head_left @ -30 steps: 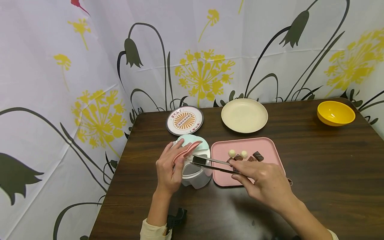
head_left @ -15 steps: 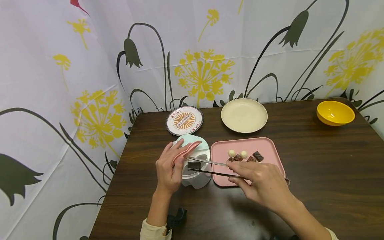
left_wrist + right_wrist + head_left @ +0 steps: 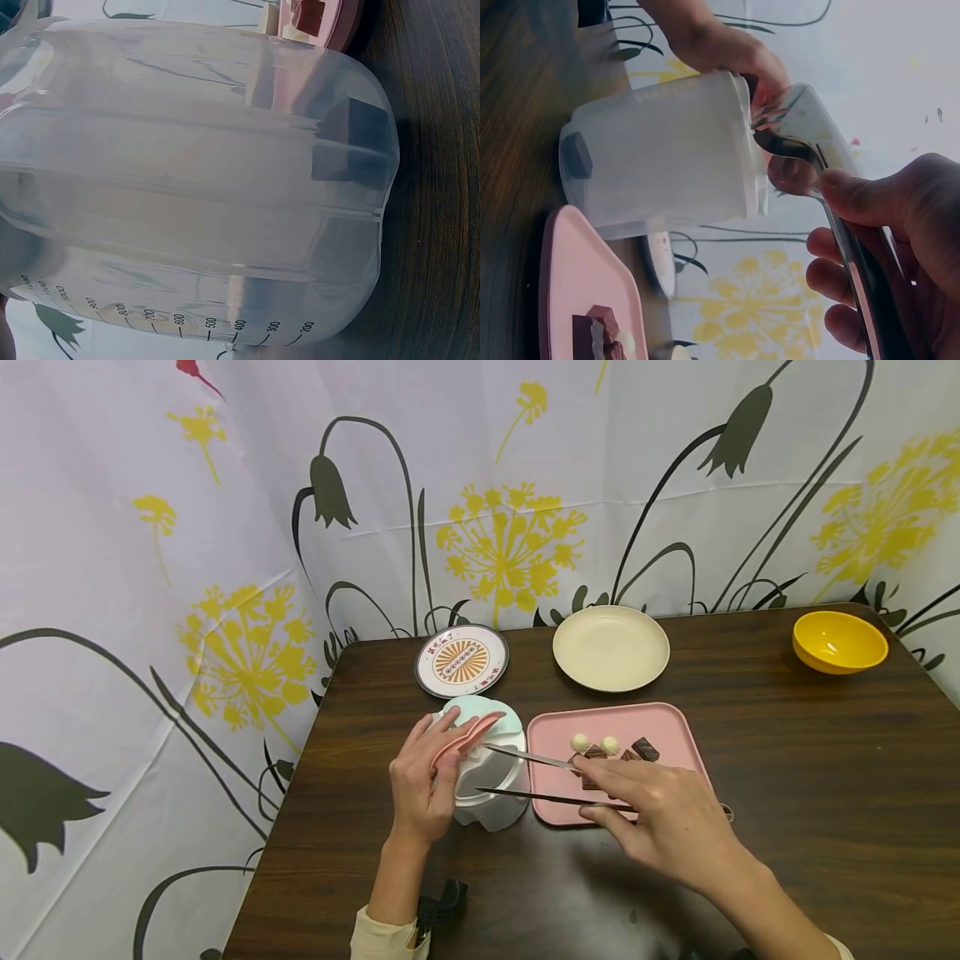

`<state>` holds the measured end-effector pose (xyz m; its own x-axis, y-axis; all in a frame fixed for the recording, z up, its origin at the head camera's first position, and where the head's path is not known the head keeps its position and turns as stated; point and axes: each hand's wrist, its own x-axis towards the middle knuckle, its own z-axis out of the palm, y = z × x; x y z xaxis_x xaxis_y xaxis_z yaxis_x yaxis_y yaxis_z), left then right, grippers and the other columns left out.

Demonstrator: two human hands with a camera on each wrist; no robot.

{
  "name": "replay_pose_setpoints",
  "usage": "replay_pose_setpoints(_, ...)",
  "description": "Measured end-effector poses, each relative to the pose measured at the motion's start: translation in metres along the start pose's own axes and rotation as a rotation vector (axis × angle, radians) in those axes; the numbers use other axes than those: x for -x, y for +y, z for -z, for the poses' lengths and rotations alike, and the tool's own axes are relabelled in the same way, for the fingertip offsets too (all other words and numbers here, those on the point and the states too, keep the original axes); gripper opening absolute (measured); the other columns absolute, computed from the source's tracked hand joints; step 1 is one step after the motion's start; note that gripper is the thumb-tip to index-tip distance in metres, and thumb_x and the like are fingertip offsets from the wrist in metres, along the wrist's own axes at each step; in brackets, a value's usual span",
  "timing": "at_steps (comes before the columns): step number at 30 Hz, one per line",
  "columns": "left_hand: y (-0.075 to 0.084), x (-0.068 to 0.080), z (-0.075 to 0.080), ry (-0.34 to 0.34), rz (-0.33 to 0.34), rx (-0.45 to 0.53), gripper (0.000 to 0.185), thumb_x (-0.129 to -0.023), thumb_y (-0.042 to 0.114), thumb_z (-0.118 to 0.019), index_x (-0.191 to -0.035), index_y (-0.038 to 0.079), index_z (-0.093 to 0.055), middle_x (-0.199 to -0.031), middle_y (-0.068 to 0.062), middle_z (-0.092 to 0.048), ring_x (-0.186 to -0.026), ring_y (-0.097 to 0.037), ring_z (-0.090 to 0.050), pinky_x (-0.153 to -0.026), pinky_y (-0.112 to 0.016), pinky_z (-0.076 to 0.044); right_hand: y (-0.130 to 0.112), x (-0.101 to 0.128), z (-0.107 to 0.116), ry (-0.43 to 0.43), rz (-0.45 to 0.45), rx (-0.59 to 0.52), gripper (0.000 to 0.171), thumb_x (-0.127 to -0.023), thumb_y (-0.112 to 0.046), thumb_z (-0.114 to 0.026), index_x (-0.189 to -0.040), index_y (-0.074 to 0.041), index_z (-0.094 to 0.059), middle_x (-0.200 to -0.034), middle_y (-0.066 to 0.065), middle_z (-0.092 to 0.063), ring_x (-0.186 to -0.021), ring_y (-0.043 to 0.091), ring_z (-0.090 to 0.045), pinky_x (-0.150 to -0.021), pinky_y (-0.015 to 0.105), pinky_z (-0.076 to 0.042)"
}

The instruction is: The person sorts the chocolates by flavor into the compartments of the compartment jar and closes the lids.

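Steel tweezers spread, pinched by right hand fingers, left hand gripping translucent container

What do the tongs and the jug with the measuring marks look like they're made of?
The tongs look like polished metal, probably steel: thin silvery arms with a mirror-like shine in the right wrist view. The jug looks like frosted, translucent plastic: a dark chocolate piece shows through its wall, and printed volume marks run along its side.

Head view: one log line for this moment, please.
left hand: holds translucent plastic container | right hand: grips metal tongs, tips apart over container | dark chocolate piece: inside container
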<state>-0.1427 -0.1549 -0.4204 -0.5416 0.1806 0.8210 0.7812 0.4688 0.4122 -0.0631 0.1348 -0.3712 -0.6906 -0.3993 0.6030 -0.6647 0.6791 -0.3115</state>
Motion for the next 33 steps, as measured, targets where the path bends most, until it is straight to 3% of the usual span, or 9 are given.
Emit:
replay_pose_setpoints(6,0.0,0.0,0.0,-0.004,0.005,0.003,0.037,-0.094,0.021,-0.046,-0.111,0.004,-0.073,-0.11,-0.011,-0.072,-0.111,-0.032,-0.065,-0.103,-0.055,-0.039,0.007,0.006,0.007,0.011,-0.044,0.015,0.058,-0.076,-0.038,-0.081,-0.13,-0.023,-0.066,-0.122,-0.007,-0.068,-0.105,0.013,-0.067,-0.069,0.039,-0.056)
replay_pose_setpoints(11,0.0,0.0,0.0,-0.005,0.011,-0.001,0.037,-0.094,0.022,-0.046,-0.112,0.004,-0.073,-0.111,-0.011,-0.072,-0.111,-0.032,-0.065,-0.103,-0.055,-0.039,0.019,0.016,0.017,0.057,-0.089,0.043,0.052,-0.085,-0.052,-0.071,-0.128,-0.024,-0.067,-0.104,-0.01,-0.073,-0.083,0.008,-0.069,-0.056,0.036,-0.052)
replay_pose_setpoints(17,0.0,0.0,0.0,-0.004,0.016,-0.004,0.037,-0.094,0.022,-0.046,-0.112,0.005,-0.073,-0.111,-0.011,-0.072,-0.111,-0.032,-0.065,-0.103,-0.055,-0.039,0.043,0.034,0.027,0.06,-0.226,0.11,0.061,-0.066,-0.029,-0.088,-0.123,-0.02,-0.07,-0.081,-0.013,-0.065,-0.057,0.001,-0.052,-0.045,0.029,-0.039)
replay_pose_setpoints(21,0.0,0.0,0.0,-0.004,0.018,-0.008,0.037,-0.094,0.022,-0.046,-0.113,0.005,-0.073,-0.111,-0.011,-0.072,-0.111,-0.031,-0.065,-0.104,-0.054,-0.038,0.059,0.048,0.029,0.021,-0.384,0.152,0.063,-0.067,-0.03,-0.089,-0.125,-0.019,-0.069,-0.079,-0.013,-0.065,-0.054,0.0,-0.044,-0.044,0.03,-0.034)
replay_pose_setpoints(24,0.0,0.0,0.0,-0.002,0.018,-0.007,0.037,-0.094,0.022,-0.046,-0.113,0.005,-0.073,-0.111,-0.011,-0.072,-0.111,-0.032,-0.065,-0.102,-0.056,-0.039,0.071,0.057,0.028,-0.021,-0.498,0.169,0.062,-0.072,-0.033,-0.086,-0.128,-0.017,-0.067,-0.076,-0.011,-0.066,-0.053,0.005,-0.045,-0.046,0.033,-0.033)
replay_pose_setpoints(29,0.0,0.001,0.0,-0.004,0.019,-0.006,0.037,-0.094,0.022,-0.046,-0.113,0.005,-0.073,-0.111,-0.011,-0.072,-0.111,-0.031,-0.065,-0.102,-0.056,-0.039,0.087,0.072,0.024,-0.098,-0.665,0.17,0.062,-0.078,-0.039,-0.081,-0.13,-0.012,-0.065,-0.07,-0.007,-0.067,-0.064,0.029,-0.062,-0.051,0.049,-0.042)
replay_pose_setpoints(33,0.001,0.0,-0.001,-0.004,0.019,-0.006,0.037,-0.095,0.022,-0.046,-0.113,0.005,-0.073,-0.111,-0.011,-0.072,-0.111,-0.031,-0.065,-0.103,-0.056,-0.039,0.094,0.081,0.018,-0.138,-0.725,0.167,0.063,-0.08,-0.043,-0.078,-0.131,-0.009,-0.063,-0.068,-0.006,-0.066,-0.073,0.038,-0.065,-0.054,0.055,-0.044)
